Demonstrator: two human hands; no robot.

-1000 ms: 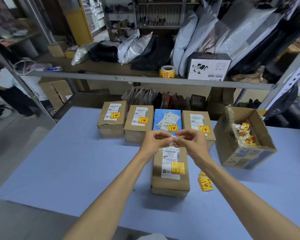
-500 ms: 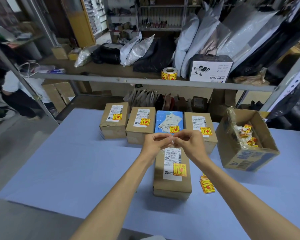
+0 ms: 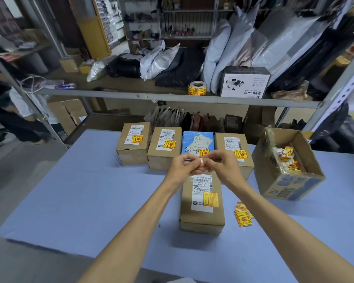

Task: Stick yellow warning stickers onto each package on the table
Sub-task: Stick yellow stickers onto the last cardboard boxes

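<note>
— What's between your fingers?
— A small white paper scrap point(image 3: 201, 160). My left hand point(image 3: 182, 167) and right hand point(image 3: 223, 168) both pinch it, fingertips together, above the long brown cardboard package point(image 3: 201, 219) nearest me. Probably peeled backing; I can't tell.
— And the stickers?
— That package wears its yellow warning sticker point(image 3: 210, 199) on the label. Loose spare stickers point(image 3: 242, 216) lie on the blue table point(image 3: 80, 190) just right of it, handy. Beyond, the row of four packages point(image 3: 165, 147) shows one each. The open brown carton point(image 3: 284, 182) at right likely takes waste. A yellow sticker roll point(image 3: 197, 88) sits on the shelf.
</note>
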